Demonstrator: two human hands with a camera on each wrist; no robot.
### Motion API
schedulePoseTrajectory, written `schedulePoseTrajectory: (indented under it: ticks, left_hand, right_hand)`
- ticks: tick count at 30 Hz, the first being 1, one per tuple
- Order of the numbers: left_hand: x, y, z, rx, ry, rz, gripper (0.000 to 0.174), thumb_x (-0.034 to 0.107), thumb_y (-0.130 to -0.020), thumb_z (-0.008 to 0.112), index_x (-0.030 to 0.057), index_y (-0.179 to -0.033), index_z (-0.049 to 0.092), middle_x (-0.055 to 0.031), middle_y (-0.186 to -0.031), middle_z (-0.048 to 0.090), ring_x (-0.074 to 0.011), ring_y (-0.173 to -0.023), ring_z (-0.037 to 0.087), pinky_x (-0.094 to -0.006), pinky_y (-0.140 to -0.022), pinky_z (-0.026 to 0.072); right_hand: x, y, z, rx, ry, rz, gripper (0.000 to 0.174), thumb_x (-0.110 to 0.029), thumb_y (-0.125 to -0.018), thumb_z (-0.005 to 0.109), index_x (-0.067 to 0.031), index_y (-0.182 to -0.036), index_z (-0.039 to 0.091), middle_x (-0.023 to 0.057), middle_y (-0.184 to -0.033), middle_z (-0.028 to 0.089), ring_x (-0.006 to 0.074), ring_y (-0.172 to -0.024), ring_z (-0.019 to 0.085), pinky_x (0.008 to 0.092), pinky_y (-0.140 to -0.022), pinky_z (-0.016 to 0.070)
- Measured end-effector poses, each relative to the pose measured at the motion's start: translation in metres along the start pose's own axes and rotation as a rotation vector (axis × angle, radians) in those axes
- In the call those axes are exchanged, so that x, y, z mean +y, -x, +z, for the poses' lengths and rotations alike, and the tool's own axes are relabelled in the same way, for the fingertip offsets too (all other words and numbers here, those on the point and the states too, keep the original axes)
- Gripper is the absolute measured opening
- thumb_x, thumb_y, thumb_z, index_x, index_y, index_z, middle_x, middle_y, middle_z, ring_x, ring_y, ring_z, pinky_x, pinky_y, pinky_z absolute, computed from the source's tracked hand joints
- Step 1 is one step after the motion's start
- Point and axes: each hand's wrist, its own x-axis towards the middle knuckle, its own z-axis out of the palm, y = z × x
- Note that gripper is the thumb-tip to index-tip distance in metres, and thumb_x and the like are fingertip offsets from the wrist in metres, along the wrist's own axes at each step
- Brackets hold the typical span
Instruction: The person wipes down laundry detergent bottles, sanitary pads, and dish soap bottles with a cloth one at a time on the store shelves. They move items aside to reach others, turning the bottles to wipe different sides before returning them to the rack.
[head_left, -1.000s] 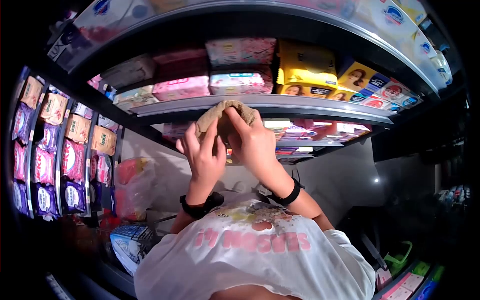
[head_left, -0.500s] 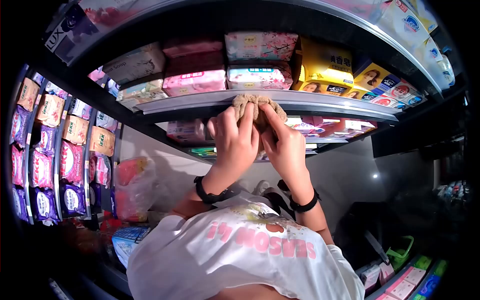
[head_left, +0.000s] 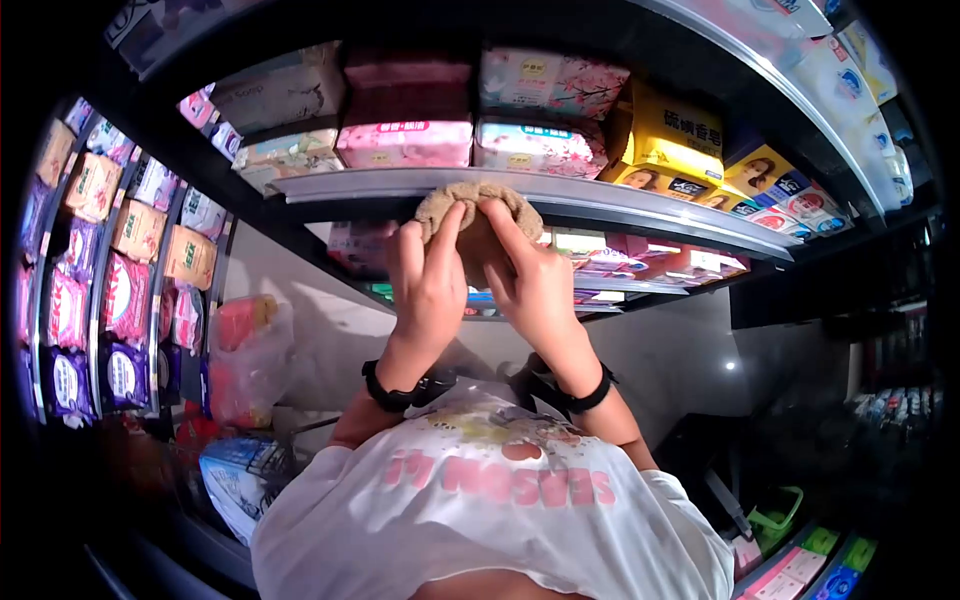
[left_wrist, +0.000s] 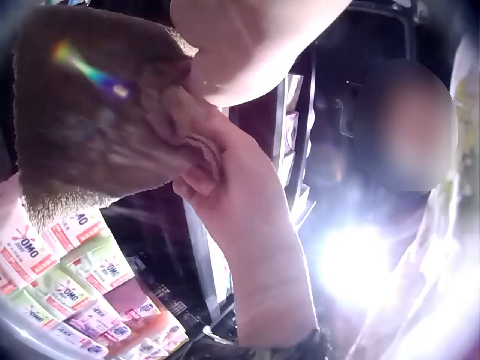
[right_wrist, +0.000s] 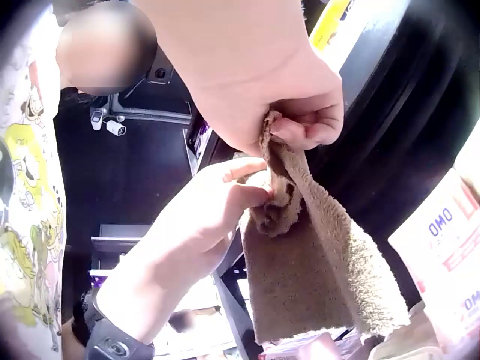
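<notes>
Both hands grip a brown terry cloth (head_left: 478, 192) in front of the shelf edge. My left hand (head_left: 432, 298) pinches its left part, and my right hand (head_left: 540, 285) pinches it close by on the right. The wrist views show the cloth's upper edge gathered in the fingers. Below them the cloth (right_wrist: 292, 285) hangs down in a loose flap, folded over at one side. In the right wrist view the right hand's curled fingers (right_wrist: 315, 127) hold the upper corner.
A shelf rail (head_left: 400, 182) runs just beyond the hands, carrying pink soap boxes (head_left: 405, 143) and yellow packs (head_left: 680, 130). OMO packs (left_wrist: 67, 292) fill a lower shelf. Bagged goods stand in the left rack (head_left: 128, 290). A plastic bag (head_left: 250, 360) is on the floor at left.
The hands carried the cloth right, then partly back left. The left hand's fingers, spread against the cloth earlier, now pinch its edge. The head view has shifted along the shelf.
</notes>
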Motion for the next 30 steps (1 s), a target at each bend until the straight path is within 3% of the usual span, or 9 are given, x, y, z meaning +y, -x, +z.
schedulePoseTrajectory:
  ticks: [5,6,8,10,12,18,20,25,30]
  left_hand:
    - [0.002,0.015,0.004,0.042,-0.003,-0.037,0.041,-0.005,-0.078,0.054,0.0033,-0.118,0.057,-0.0142,-0.087,0.044,-0.0295,-0.078,0.045,-0.0386,-0.071,0.0390]
    - [0.005,0.019,0.008,0.005,-0.013,-0.050,0.046,0.001,-0.074,0.057,0.0070,-0.119,0.057,-0.0127,-0.088,0.042,-0.0297,-0.079,0.045,-0.0437,-0.078,0.0364]
    - [0.020,0.016,0.025,0.056,-0.073,0.054,0.046,0.003,-0.073,0.058,0.0078,-0.118,0.058,-0.0122,-0.089,0.043,-0.0298,-0.081,0.045,-0.0465,-0.079,0.0340]
    - [0.048,0.012,0.046,0.073,-0.079,0.055,0.046,0.004,-0.072,0.059,0.0070,-0.118,0.057,-0.0111,-0.092,0.045,-0.0291,-0.085,0.048,-0.0439,-0.080,0.0351]
    - [0.073,0.007,0.061,0.033,-0.093,0.090,0.045,0.001,-0.073,0.061,0.0062,-0.118,0.058,-0.0158,-0.096,0.045,-0.0310,-0.087,0.046,-0.0419,-0.081,0.0381]
    - [0.143,-0.001,0.106,0.030,-0.060,0.030,0.038,0.000,-0.072,0.061,0.0044,-0.110,0.062,-0.0156,-0.090,0.046,-0.0299,-0.080,0.047,-0.0388,-0.073,0.0417]
    - [0.155,0.002,0.123,0.094,-0.074,0.044,0.036,0.000,-0.073,0.060,0.0030,-0.109,0.062,-0.0166,-0.091,0.046,-0.0305,-0.079,0.048,-0.0393,-0.072,0.0430]
    - [0.169,0.008,0.140,0.183,-0.045,-0.099,0.029,-0.001,-0.076,0.058,-0.0016,-0.106,0.061,-0.0206,-0.099,0.045,-0.0357,-0.088,0.050,-0.0414,-0.076,0.0444]
    - [0.175,0.010,0.139,0.159,-0.166,-0.138,0.027,0.000,-0.081,0.054,-0.0029,-0.108,0.058,-0.0223,-0.101,0.043,-0.0374,-0.091,0.048,-0.0421,-0.080,0.0414]
  right_hand:
    - [0.024,0.002,0.017,0.098,-0.264,-0.184,0.058,-0.001,-0.071,0.058,-0.0125,-0.127,0.049,0.0106,-0.071,0.062,0.0271,-0.059,0.061,0.0358,-0.056,0.0490]
    - [0.031,0.005,0.014,0.127,-0.307,-0.208,0.058,0.000,-0.070,0.058,-0.0111,-0.127,0.050,0.0103,-0.070,0.061,0.0248,-0.057,0.061,0.0345,-0.055,0.0488]
    - [0.045,0.011,-0.002,0.143,-0.257,-0.176,0.057,0.000,-0.070,0.057,-0.0098,-0.126,0.050,0.0101,-0.070,0.061,0.0238,-0.055,0.060,0.0336,-0.054,0.0485]
    - [0.066,0.011,-0.019,0.217,-0.225,-0.244,0.056,0.002,-0.070,0.055,-0.0081,-0.125,0.051,0.0118,-0.067,0.060,0.0246,-0.052,0.059,0.0340,-0.051,0.0471]
    - [0.082,0.019,-0.047,0.179,-0.177,-0.188,0.054,0.002,-0.070,0.055,-0.0072,-0.124,0.051,0.0127,-0.064,0.059,0.0251,-0.051,0.059,0.0340,-0.049,0.0465]
    - [0.134,0.031,-0.109,0.166,-0.159,-0.174,0.051,0.001,-0.069,0.055,-0.0082,-0.119,0.055,0.0136,-0.063,0.058,0.0255,-0.050,0.059,0.0345,-0.049,0.0461]
    - [0.142,0.035,-0.125,0.144,-0.129,-0.169,0.050,0.000,-0.069,0.055,-0.0083,-0.118,0.056,0.0141,-0.065,0.059,0.0263,-0.051,0.059,0.0341,-0.050,0.0464]
    - [0.160,0.032,-0.130,0.166,-0.108,-0.316,0.047,-0.010,-0.072,0.060,-0.0117,-0.118,0.056,0.0093,-0.051,0.054,0.0238,-0.043,0.055,0.0347,-0.047,0.0452]
    - [0.161,0.029,-0.132,0.083,-0.140,-0.354,0.050,-0.012,-0.075,0.059,-0.0058,-0.124,0.049,0.0094,-0.049,0.052,0.0229,-0.039,0.054,0.0339,-0.038,0.0426]
